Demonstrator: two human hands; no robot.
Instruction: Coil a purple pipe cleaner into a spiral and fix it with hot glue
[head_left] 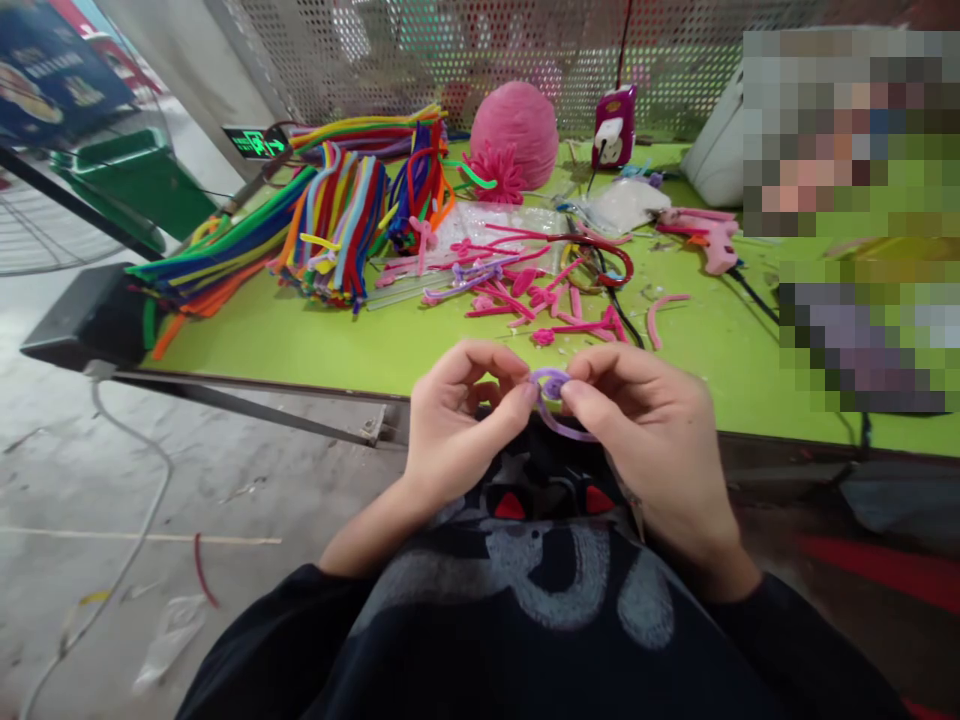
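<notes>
A purple pipe cleaner (553,387), curled into a small coil with a loose tail below, is pinched between my two hands at the table's front edge. My left hand (476,415) grips the coil's left side between thumb and forefinger. On the right side, the thumb and forefinger of my right hand (649,430) press on it close to the centre. Just beyond the hands lie pink pipe cleaner pieces (577,325) and a twisted lilac piece (469,280).
Bundles of coloured pipe cleaners (337,225) fill the green table's (322,345) left side. Behind are a pink ball (516,135) and a purple socket block (615,128). Red-handled scissors (615,265) and a pink glue gun (712,240) with a black cable lie at the right.
</notes>
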